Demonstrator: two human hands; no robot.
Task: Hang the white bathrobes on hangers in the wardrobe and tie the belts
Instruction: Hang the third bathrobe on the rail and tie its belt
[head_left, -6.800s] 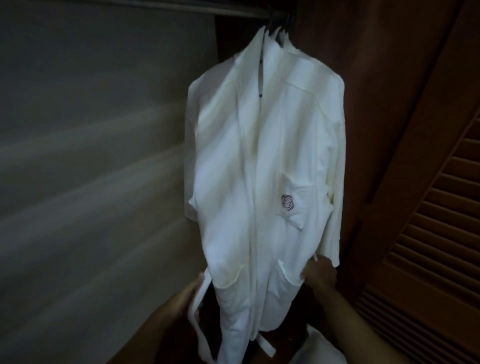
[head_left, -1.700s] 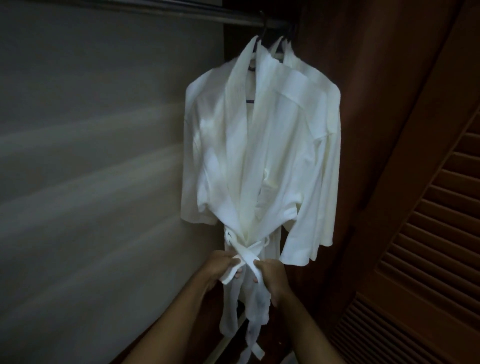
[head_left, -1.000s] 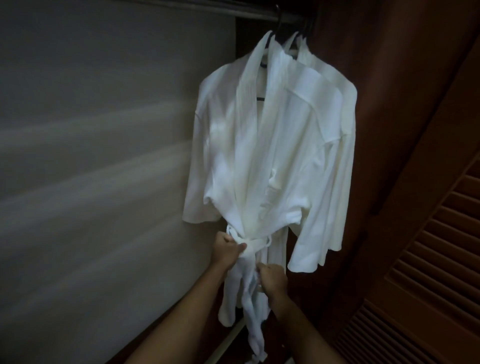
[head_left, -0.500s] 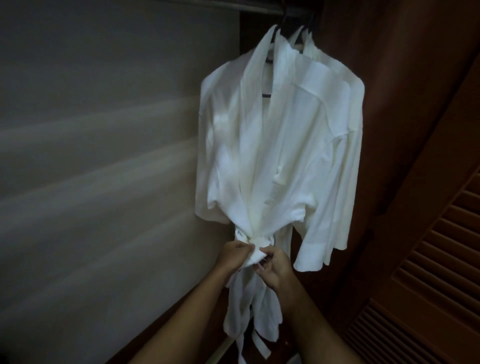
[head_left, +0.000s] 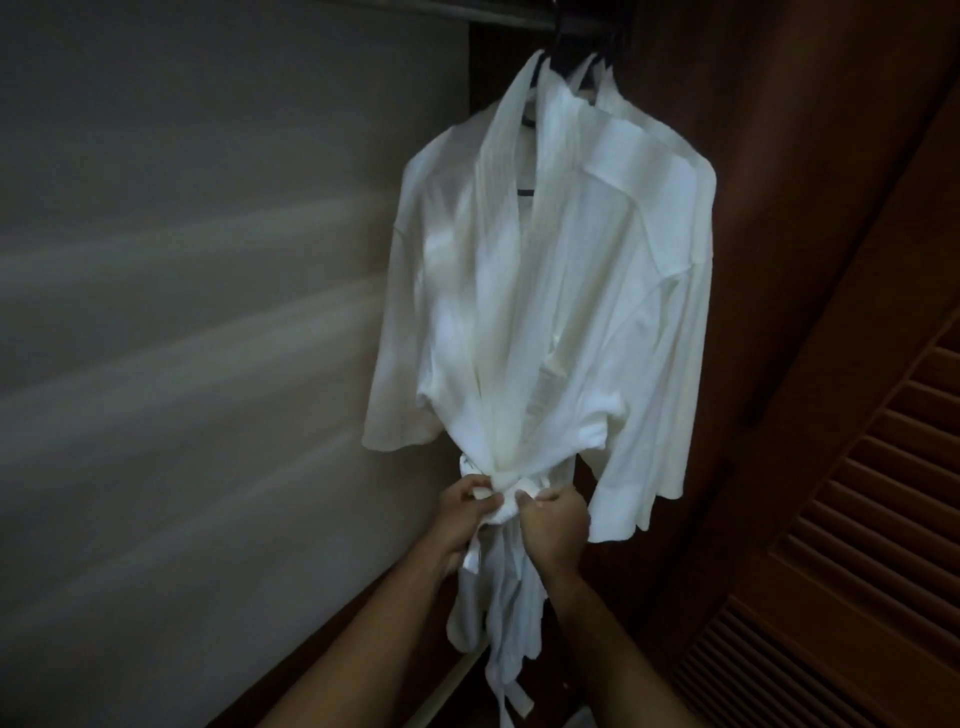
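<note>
Both hands are at the waist of the front white cotton bathrobe (head_left: 545, 312): left hand (head_left: 467, 512) and right hand (head_left: 553, 522) each pinching the white fabric belt (head_left: 506, 493) knot.

Louvred wooden door (head_left: 857, 519), grey wall (head_left: 182, 312)

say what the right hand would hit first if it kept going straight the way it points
Probably the belt knot it already pinches, then the front bathrobe's gathered waist right behind; the right hand points up and forward, though depth is unclear.
</note>
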